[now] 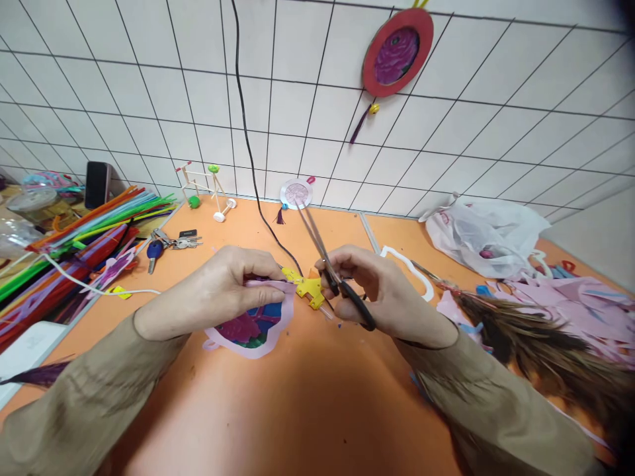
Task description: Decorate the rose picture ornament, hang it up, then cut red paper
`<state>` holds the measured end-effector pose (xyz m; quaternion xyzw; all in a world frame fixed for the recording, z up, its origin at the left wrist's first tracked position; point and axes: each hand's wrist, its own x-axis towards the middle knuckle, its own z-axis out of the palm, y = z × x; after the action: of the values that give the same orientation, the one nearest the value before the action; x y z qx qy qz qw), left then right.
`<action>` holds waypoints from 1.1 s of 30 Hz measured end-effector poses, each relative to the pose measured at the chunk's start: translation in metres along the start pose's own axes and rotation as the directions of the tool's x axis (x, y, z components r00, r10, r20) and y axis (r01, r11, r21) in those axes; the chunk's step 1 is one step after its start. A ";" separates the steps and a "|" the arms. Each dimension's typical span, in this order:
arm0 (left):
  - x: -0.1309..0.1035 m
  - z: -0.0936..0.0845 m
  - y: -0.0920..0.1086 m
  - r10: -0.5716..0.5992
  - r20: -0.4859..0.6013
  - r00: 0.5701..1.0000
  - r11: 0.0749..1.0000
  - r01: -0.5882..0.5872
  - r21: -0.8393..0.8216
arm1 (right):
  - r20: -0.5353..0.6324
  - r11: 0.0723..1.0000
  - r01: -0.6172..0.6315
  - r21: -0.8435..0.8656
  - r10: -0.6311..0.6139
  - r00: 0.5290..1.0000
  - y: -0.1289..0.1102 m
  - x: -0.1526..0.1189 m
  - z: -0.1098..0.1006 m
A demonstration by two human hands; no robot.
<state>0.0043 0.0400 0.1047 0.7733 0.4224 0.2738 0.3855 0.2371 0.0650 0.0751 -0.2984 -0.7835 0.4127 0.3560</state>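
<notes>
Pink paper forms the rim of a round magenta-and-blue floral disc (247,330), held low over the orange desk (297,410), L of centre; whether its lower edge is resting there can't be told. Judged by what's visible, the piece is approx. midway: the rim is on & a small pink paper loop (211,344) is seen at its lower-L edge, but no tassel or bell can be made out, though part of the disc is covered by the L hand (238,284). Both trimmings are carried by a red-rimmed round flower disc (423,43) hung on the white tiled wall (307,39), so by comparison framing looks mostly done & trimmings prob. lacking. As for pose: both forearms, in khaki sleeves (124,383), are angled in from the lower corners, w/ hands nearly level & a little apart. The disc's upper-R rim is pinched btwn L thumb & fingers. Black-handled metal scissors (333,280) are gripped in the R hand (367,281), fingers curled round them, blades pointed up & away twd the wall; blades are blurred, so their exact gap can't be judged. Btwn the hands, a yellow plastic glue gun (312,293) is seen on the desk, ungripped.
</notes>
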 end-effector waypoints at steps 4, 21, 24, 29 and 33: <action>0.003 0.014 -0.004 -0.073 0.005 0.997 0.997 0.073 -0.036 | -0.113 0.999 0.032 0.034 -0.028 0.993 -0.001 -0.001 0.015; 0.008 0.034 -0.022 -0.116 0.054 0.992 0.993 0.118 -0.021 | -0.144 0.998 0.012 0.067 -0.003 0.990 0.004 -0.001 0.028; 0.009 0.036 -0.017 -0.138 0.047 0.989 0.990 0.139 -0.004 | -0.184 0.998 0.053 -0.027 -0.057 0.981 0.005 -0.002 0.028; 0.011 0.036 -0.020 -0.096 -0.192 0.977 0.994 0.104 0.032 | -0.284 0.926 0.143 -0.348 -0.250 0.925 0.003 -0.003 0.023; 0.011 0.035 -0.026 -0.008 -0.294 0.956 0.977 0.070 0.200 | -0.291 0.870 0.143 -0.472 -0.307 0.906 0.002 -0.004 0.019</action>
<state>0.0249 0.0455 0.0648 0.7520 0.5161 0.3313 0.2416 0.2248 0.0547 0.0645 -0.3456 -0.8081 0.1187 0.4619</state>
